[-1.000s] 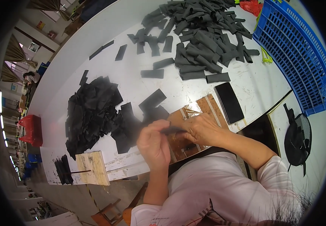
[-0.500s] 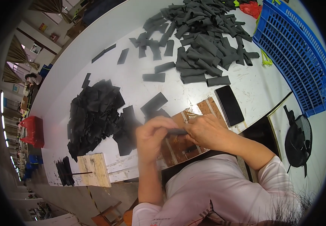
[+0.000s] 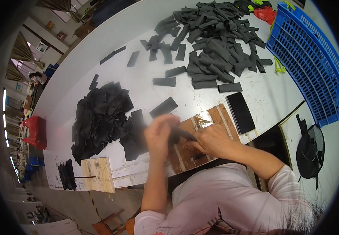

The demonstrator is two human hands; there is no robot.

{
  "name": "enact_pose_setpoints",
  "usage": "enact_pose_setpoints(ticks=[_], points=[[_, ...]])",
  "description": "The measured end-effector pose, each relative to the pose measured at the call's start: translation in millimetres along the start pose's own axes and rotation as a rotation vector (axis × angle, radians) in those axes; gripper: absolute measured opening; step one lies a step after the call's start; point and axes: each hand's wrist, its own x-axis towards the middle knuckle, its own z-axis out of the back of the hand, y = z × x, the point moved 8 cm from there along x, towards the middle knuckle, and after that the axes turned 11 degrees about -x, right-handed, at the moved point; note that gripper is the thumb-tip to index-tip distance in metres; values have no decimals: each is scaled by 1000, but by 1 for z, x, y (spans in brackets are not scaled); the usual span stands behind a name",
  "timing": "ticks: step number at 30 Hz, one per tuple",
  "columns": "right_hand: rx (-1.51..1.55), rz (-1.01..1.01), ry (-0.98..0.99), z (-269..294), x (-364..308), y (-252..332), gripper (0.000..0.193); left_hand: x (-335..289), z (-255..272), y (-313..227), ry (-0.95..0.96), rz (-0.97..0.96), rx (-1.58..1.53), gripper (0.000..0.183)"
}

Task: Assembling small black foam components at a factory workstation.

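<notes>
Dark piece held over brown board; right hand gripping, left hand's grip unconfirmed

Nearest, at the lower edge, is the wearer's pale shirt (image 3: 220,192). The right hand (image 3: 213,140) is closed, with thumb and fingers pinching one end of a dark piece (image 3: 184,134). The left hand (image 3: 159,135) is at the other end of the piece, fingers curled and raised; it is blurred, and whether it grips the piece cannot be told. The piece lies between the two hands, tilted, above a brown board (image 3: 186,154) marked with pale stripes.

The board is at the near edge of a white table (image 3: 138,88). Just right of it lies a black phone (image 3: 240,112). At the table's near left edge is a pale wooden block (image 3: 98,174); a thin dark rod (image 3: 86,177) runs from it to a row of black strips (image 3: 66,175). To the right, off the white table, lies a black mesh bag (image 3: 311,152).

Beyond the block is a heap of flat dark pieces (image 3: 101,117). A single flat dark piece (image 3: 164,107) lies just beyond the left hand. Farther off is a larger heap of dark grey tubes (image 3: 212,64), several lying loose at its left side. A blue crate (image 3: 304,62) stands right of this heap. A red bag (image 3: 265,15) lies at the far right of the table.
</notes>
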Motion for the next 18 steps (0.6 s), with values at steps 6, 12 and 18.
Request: enact_pose_setpoints(ticks=[6, 12, 18], points=[[905, -42, -5, 72, 67, -28, 54, 52, 83, 72, -215, 34, 1284, 37], [706, -161, 89, 16, -6, -29, 41, 64, 110, 99, -96, 93, 1416, 16], [652, -60, 325, -43, -30, 26, 36, 38, 81, 10, -304, 96, 571, 8]])
